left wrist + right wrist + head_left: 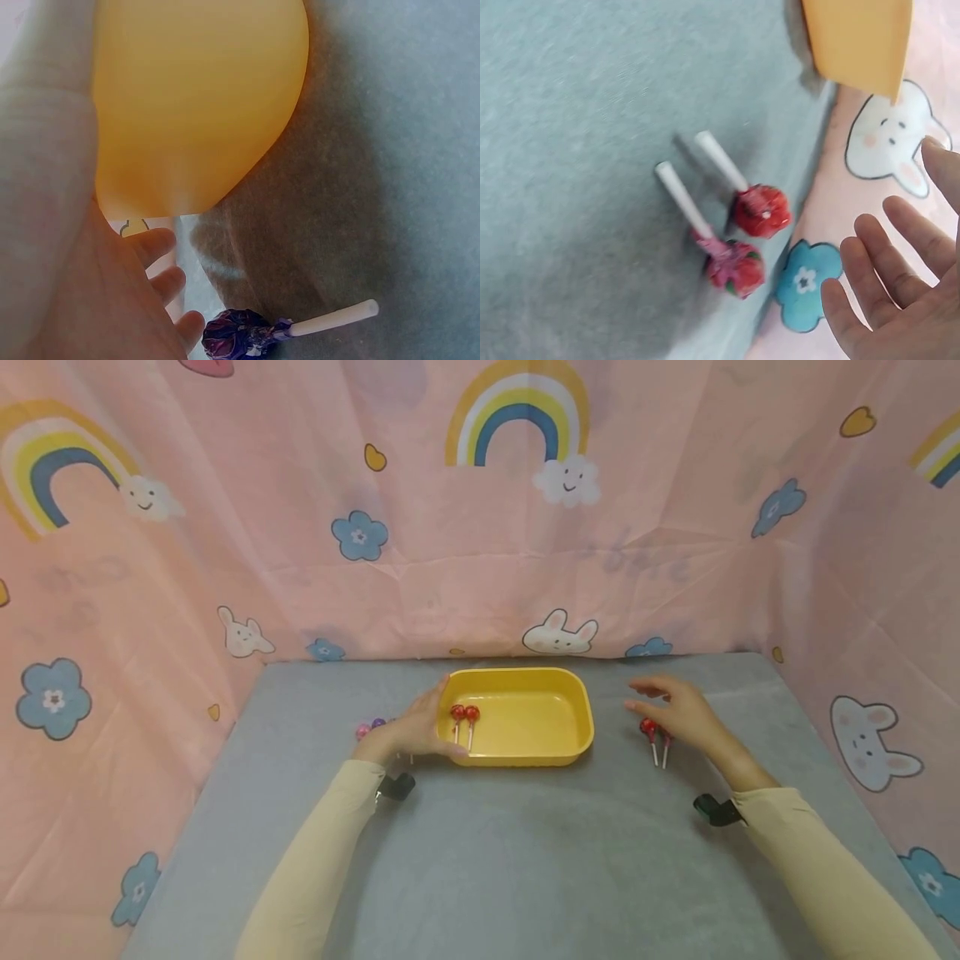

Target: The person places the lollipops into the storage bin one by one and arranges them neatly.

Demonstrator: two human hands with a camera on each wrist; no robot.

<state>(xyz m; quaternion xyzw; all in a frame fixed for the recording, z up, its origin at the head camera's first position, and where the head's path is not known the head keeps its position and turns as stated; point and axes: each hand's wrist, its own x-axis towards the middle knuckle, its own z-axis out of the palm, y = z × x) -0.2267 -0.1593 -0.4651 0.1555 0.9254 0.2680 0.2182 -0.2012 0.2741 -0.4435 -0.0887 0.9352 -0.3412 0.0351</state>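
Observation:
My left hand (416,727) grips the left end of a yellow tray (517,760), thumb at the near rim and fingers along the far left side. Inside the tray's left part lie two red-wrapped lollipops (472,713) with white sticks pointing toward me. Beside and partly behind this hand are a pink lollipop (363,732) and a purple lollipop (378,723); the left wrist view shows a purple lollipop (236,334) close to the fingertips. Right of the tray, my right hand (678,710) holds nothing, its fingers spread above two more red lollipops (761,211) on the table.
A grey cloth-covered table (517,860) spreads out in front of me. Behind it and at both sides hangs a pink curtain (450,585) printed with rainbows, flowers and rabbits. Dark wrist cameras (717,810) sit at both sleeves.

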